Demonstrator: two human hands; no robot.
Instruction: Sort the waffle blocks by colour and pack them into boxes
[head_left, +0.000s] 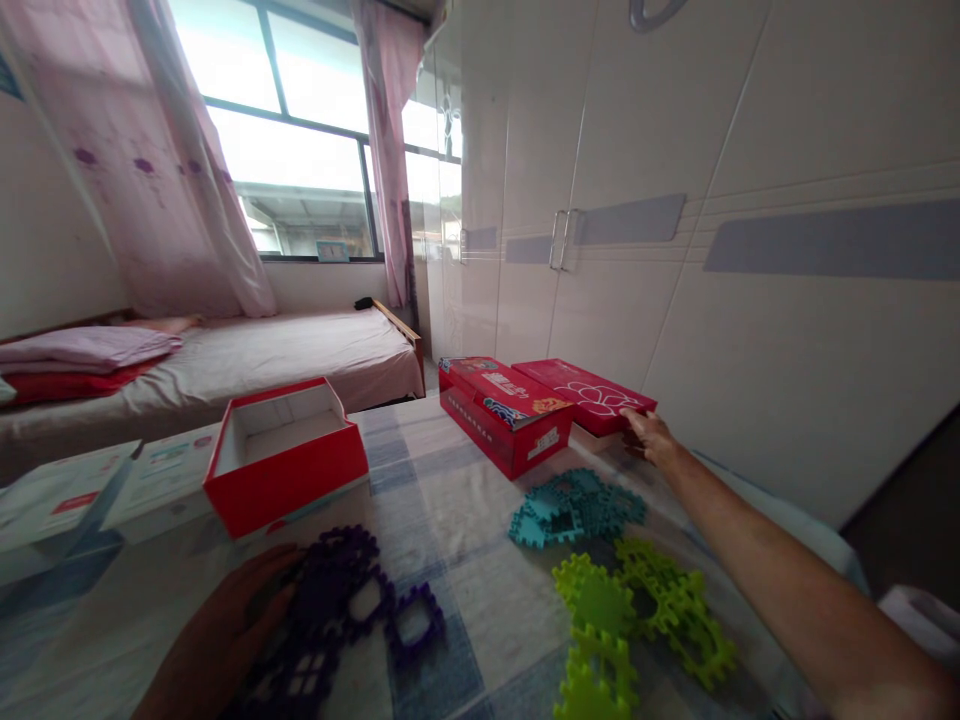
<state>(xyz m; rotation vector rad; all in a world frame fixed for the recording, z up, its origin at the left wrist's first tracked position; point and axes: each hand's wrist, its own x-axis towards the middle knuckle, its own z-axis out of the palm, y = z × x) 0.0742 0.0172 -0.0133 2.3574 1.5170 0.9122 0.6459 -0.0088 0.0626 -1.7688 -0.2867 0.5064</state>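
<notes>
On the right, my right hand (pixel 649 437) closes its fingers on the near corner of a flat red box lid (pixel 592 392) with a white line flower, set over a paler box part. My left hand (pixel 236 625) lies against a pile of dark purple interlocking plastic pieces (pixel 322 590), thumb and forefinger apart; the other fingertips are hard to see. One purple frame piece (pixel 415 622) sits at the pile's right edge. Teal interlocking pieces (pixel 574 508) are heaped below the red boxes, with lime green pieces (pixel 600 600) nearer to me.
An open red box (pixel 285 450) with a white inside stands at the left, beside white boxes (pixel 161 475). A printed red box (pixel 502 410) adjoins the lid. The checked cloth (pixel 427 540) covers the table. Beyond are a bed (pixel 300 350) and white wardrobe doors (pixel 517 150).
</notes>
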